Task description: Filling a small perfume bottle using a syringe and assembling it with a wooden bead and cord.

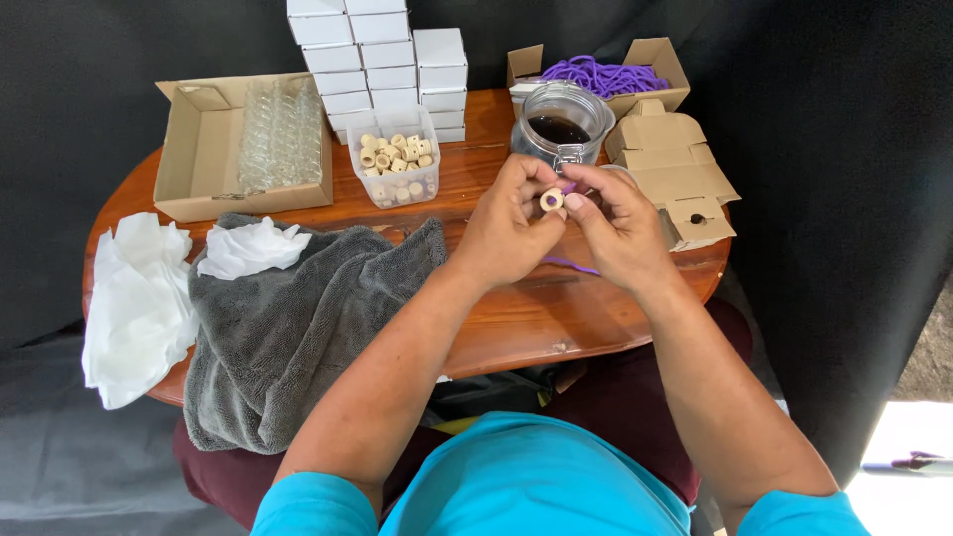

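Head view: left hand (506, 230) pinches cork ring (551, 200), bore facing up; right hand (617, 226) pinches purple cord (569, 187) touching its right side.

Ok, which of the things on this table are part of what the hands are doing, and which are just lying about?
In use:
left hand holding a cream ring
right hand on a purple cord
tub of cream rings
box of purple cords

Lying about:
grey towel
white tissue paper
box of small glass bottles
stacked white boxes
glass jar
folded cardboard boxes
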